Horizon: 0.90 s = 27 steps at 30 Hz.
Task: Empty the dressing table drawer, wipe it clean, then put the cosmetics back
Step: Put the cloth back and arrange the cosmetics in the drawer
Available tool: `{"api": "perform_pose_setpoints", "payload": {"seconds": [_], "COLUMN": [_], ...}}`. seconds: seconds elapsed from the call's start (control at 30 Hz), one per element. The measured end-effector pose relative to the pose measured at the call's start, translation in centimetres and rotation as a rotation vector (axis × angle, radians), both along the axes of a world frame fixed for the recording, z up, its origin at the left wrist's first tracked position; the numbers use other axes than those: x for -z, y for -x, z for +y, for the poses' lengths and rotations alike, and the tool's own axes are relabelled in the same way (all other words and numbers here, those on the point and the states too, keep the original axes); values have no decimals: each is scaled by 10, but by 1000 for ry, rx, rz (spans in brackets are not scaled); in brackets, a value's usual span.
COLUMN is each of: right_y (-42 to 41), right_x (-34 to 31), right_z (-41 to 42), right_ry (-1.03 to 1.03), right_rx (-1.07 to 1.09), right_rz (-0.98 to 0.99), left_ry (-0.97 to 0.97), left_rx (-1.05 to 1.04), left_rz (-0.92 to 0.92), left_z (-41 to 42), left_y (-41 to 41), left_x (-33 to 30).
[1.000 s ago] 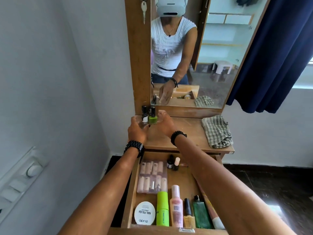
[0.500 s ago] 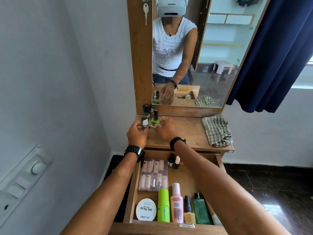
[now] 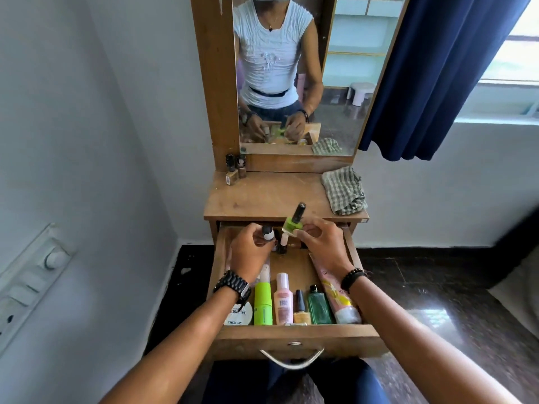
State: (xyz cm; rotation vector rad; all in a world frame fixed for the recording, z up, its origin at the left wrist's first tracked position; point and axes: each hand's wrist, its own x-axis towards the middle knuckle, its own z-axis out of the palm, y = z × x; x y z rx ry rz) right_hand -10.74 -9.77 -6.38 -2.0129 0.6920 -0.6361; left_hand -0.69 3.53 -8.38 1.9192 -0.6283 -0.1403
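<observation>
The wooden drawer (image 3: 294,338) is pulled out and holds several cosmetics along its front: a white round tin (image 3: 239,316), a lime tube (image 3: 262,304), a pink bottle (image 3: 283,300), a small gold polish (image 3: 301,310), a green bottle (image 3: 319,306) and a pink tube (image 3: 335,293). My left hand (image 3: 250,252) grips a small white black-capped bottle (image 3: 267,233) over the drawer's back. My right hand (image 3: 320,246) pinches a green nail polish bottle (image 3: 294,221), tilted. Two more small bottles (image 3: 282,243) stand between my hands.
Two brown nail polish bottles (image 3: 235,169) stand at the tabletop's back left by the mirror (image 3: 344,83). A checked cloth (image 3: 344,191) lies at the tabletop's right. A blue curtain (image 3: 437,77) hangs right; a switch panel (image 3: 32,275) is on the left wall.
Both hands came back from the tabletop's back left to above the drawer's rear, each carrying a small bottle. My head tilted down, so more of the drawer front shows.
</observation>
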Motion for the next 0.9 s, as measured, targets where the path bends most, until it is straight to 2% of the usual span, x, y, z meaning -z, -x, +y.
{"api": "perform_pose_setpoints", "payload": {"seconds": [0.2, 0.37, 0.67, 0.9], "right_y": [26, 14, -16, -27], "right_x": [38, 54, 71, 77], "right_z": [-14, -21, -23, -27], "right_ry": [-24, -93, 8, 44], "right_rx": [61, 105, 110, 127], "right_rz": [223, 308, 410, 402], "left_ry": [-218, -344, -417, -371], "left_rx": [36, 31, 48, 13], "left_rz": [34, 36, -25, -32], "left_z": [-17, -27, -41, -45], "left_y": [4, 1, -8, -11], "left_x": [23, 35, 52, 59]}}
